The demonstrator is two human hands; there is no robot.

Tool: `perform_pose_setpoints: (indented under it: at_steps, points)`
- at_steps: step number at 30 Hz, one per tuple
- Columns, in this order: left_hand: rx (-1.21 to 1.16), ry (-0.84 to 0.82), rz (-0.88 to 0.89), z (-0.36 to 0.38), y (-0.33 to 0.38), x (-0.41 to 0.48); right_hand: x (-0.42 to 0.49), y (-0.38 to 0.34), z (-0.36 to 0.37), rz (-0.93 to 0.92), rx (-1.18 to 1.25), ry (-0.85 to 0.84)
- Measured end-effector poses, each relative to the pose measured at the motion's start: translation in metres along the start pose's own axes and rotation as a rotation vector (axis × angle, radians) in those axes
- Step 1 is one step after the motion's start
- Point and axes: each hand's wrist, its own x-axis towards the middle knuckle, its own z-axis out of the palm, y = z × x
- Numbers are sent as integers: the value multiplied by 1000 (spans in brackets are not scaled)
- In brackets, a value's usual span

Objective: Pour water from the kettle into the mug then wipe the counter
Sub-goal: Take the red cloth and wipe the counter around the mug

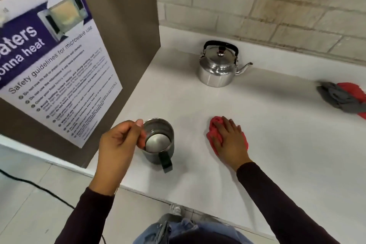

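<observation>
A shiny metal kettle [217, 67] with a black handle stands upright at the back of the white counter [277, 144], its spout pointing right. A grey metal mug [158, 142] stands near the front left, handle toward me, with water in it. My left hand [118, 142] pinches the mug's rim, thumb inside. My right hand [229, 138] lies flat on a red cloth [214, 132], pressing it onto the counter right of the mug.
A brown panel [126, 25] with a microwave safety poster [53, 61] walls off the counter's left side. A grey and red cloth bundle [344, 99] lies at the right edge. A brick wall runs behind. A black cable [35, 186] crosses the floor.
</observation>
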Motion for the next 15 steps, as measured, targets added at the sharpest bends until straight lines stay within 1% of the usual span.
perform_pose_setpoints:
  at_steps: [2,4,6,9,13,15]
  points:
    - [32,66,-58,-10,-20,-15,0,0,5,-3,21,-15]
    - [56,77,-169,-14,-37,-31,3,1,9,-18,19,-70]
    - [65,10,-295,-10,-46,-46,5,1,10,-44,5,-90]
    - [-20,-129,-433,6,-52,-63,10,-2,11,-109,18,-75]
    - [-243,-257,-557,35,-60,-70,12,-10,15,-152,85,-80]
    - [-348,-253,-577,47,-58,-64,13,-14,16,-165,129,-78]
